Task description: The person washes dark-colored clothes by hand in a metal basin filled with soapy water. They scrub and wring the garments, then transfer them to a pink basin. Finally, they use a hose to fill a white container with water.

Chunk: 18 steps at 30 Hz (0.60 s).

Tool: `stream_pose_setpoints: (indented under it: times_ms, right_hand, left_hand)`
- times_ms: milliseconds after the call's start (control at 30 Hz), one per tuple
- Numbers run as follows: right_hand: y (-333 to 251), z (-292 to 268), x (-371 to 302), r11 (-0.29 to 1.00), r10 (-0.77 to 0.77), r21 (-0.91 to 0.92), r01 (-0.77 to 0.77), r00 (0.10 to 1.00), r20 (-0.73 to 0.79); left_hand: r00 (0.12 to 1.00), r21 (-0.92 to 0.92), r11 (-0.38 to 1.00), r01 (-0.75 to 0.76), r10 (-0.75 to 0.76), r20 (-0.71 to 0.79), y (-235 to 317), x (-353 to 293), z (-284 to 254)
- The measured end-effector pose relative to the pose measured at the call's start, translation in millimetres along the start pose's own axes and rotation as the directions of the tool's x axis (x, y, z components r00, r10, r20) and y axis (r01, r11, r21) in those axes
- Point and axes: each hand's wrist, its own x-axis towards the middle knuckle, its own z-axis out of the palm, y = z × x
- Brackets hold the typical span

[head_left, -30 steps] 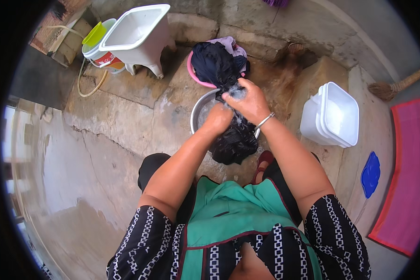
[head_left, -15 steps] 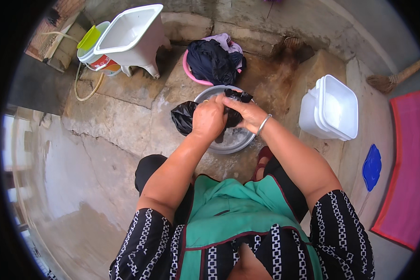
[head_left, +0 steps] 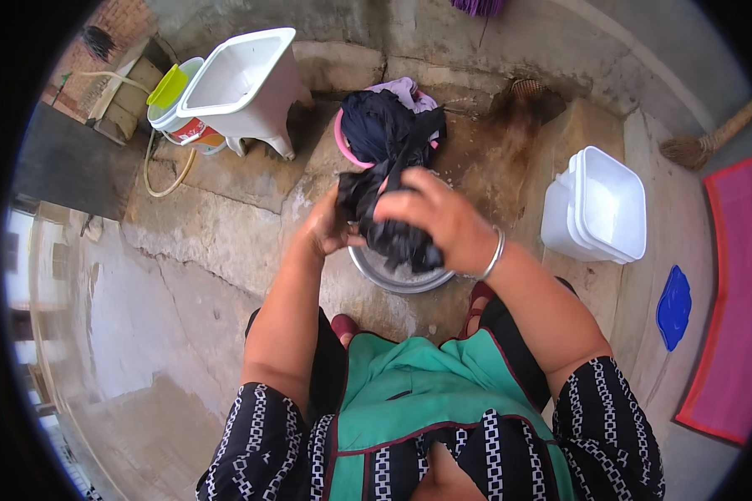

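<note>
A bunched, wet-looking black garment [head_left: 376, 204] hangs above a grey metal basin [head_left: 397, 280], which holds water. My left hand [head_left: 327, 227] is closed on the garment's left side, with some fingers hidden by the cloth. Curling over the right side of the same garment, my right hand [head_left: 447, 219] is blurred by motion and wears a silver bangle [head_left: 495, 255]. The cloth's upper end reaches toward a pink basin [head_left: 345, 142] just beyond. That basin is heaped with dark clothes [head_left: 380, 117] and a pale lilac one [head_left: 405, 90].
A white footed sink [head_left: 259, 100] stands back left beside a bucket [head_left: 184, 125] with a yellow-green vessel [head_left: 169, 86] and hose. On the right are white square tubs [head_left: 602, 209], a blue lid [head_left: 673, 309], a broom [head_left: 702, 149] and a pink mat [head_left: 735, 292]. The concrete floor has steps.
Both hands have lifted the black garment out over the metal basin and moved apart. It now hangs bunched between them, spread more than before. The view has shifted slightly.
</note>
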Motion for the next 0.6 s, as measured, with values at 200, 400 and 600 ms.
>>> stream_pose_setpoints:
  times_ms: [200, 400, 600]
  right_hand:
    - [-18.5, 9.3, -10.4, 0.991, -0.131, 0.037, 0.127, 0.977, 0.169]
    - [3.9, -12.2, -8.4, 0.998, 0.024, 0.068, -0.008, 0.969, -0.244]
    - [65.1, 20.8, -26.4, 0.133, 0.901, 0.98, -0.151, 0.43, -0.057]
  left_hand:
    - [0.871, -0.392, 0.905, 0.167, 0.052, 0.489, -2.5, -6.9, 40.0]
    - [0.865, -0.281, 0.85, -0.445, 0.49, 0.11, 11.2, -12.3, 67.1]
    - [0.742, -0.154, 0.739, -0.656, 0.594, -0.311, 31.3, -20.5, 93.1]
